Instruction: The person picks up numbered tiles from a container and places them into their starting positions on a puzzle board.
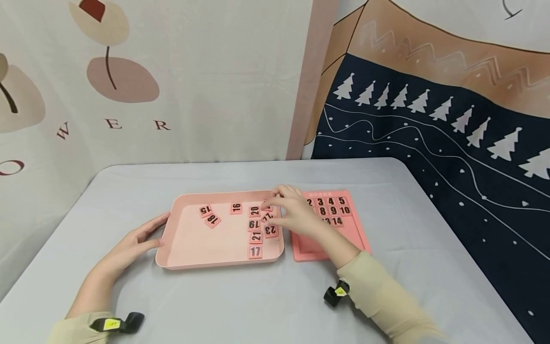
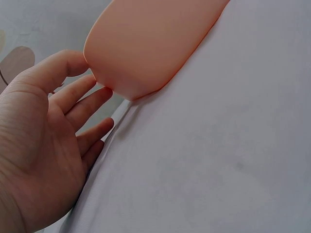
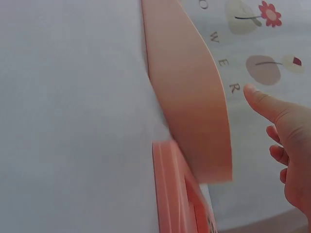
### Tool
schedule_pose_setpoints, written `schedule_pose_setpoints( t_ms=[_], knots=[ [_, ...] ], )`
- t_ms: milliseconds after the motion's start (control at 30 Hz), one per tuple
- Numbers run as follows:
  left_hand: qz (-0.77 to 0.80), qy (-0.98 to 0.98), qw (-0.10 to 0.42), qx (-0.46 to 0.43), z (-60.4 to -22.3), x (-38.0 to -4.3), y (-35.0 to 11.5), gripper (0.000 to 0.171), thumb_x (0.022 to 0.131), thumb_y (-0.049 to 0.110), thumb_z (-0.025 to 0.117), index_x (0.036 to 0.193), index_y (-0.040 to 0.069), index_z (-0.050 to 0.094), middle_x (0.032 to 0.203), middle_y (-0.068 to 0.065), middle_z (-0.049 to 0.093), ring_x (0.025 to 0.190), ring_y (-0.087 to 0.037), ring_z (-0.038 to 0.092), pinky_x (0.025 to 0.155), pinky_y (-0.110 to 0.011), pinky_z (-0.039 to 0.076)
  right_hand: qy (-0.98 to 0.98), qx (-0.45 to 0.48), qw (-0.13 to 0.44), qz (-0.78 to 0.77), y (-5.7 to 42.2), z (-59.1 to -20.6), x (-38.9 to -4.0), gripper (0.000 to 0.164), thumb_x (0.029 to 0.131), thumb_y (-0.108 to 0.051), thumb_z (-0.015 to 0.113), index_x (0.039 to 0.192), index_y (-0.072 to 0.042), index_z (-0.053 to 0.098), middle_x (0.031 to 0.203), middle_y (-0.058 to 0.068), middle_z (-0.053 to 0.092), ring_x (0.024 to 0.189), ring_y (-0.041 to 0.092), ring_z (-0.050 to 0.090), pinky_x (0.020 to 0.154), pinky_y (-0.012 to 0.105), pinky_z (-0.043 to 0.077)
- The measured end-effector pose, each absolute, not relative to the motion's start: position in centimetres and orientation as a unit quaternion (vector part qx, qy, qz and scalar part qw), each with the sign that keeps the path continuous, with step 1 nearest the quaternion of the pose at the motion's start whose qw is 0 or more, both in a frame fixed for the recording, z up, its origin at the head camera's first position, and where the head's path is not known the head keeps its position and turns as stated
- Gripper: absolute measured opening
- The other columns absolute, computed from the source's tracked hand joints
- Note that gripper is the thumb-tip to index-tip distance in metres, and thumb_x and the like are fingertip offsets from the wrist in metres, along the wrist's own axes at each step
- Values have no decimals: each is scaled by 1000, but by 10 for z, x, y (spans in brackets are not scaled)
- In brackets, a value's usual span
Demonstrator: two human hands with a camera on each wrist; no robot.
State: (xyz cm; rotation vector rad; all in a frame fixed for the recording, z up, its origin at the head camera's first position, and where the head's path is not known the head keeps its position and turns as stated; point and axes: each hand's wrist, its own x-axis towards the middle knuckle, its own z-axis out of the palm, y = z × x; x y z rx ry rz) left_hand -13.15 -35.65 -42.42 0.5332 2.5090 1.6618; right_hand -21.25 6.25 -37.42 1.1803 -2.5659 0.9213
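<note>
A shallow pink tray holds several number tiles, among them 15, 16 and 17. At the tray's left end, my left hand touches the rim with relaxed fingers; the left wrist view shows its fingertips against the outer wall. My right hand is over the tray's right end, thumb apart from the fingers, close above the tiles and partly covering some. No tile shows between its fingers. Right of the tray lies a red-pink number board with rows of tiles, its upper left hidden by the right hand.
A pale cloth covers the table. Behind it hangs a cream curtain with letters and plant shapes, and a dark blue cloth with white trees at the right. Loose tiles crowd the tray's right end, several standing close together.
</note>
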Motion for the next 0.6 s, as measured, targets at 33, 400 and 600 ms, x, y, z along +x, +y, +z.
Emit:
schedule_pose_setpoints(
  t_ms=[33,400,600],
  knots=[
    [543,820,43,174,-424,-132,-357,62,92,0,58,148,0,31,150,0,37,131,8,29,99,-7,24,-860,399,81,308,58,-373,-213,35,73,-29,84,104,-19,74,108,-6,49,104,15,42,95,36,31],
    [543,820,41,176,-425,-133,-358,62,92,0,58,148,0,31,150,-1,37,131,8,29,99,-7,24,-865,421,39,271,3,-370,-217,35,76,-37,81,107,-23,72,112,-7,51,107,13,42,96,36,30],
    [542,821,42,174,-425,-133,-358,63,92,0,59,148,1,32,151,-7,35,131,8,29,99,-8,24,-861,441,29,251,-24,-366,-225,37,77,-39,79,111,-24,71,110,-9,49,103,10,42,93,31,31]
  ],
)
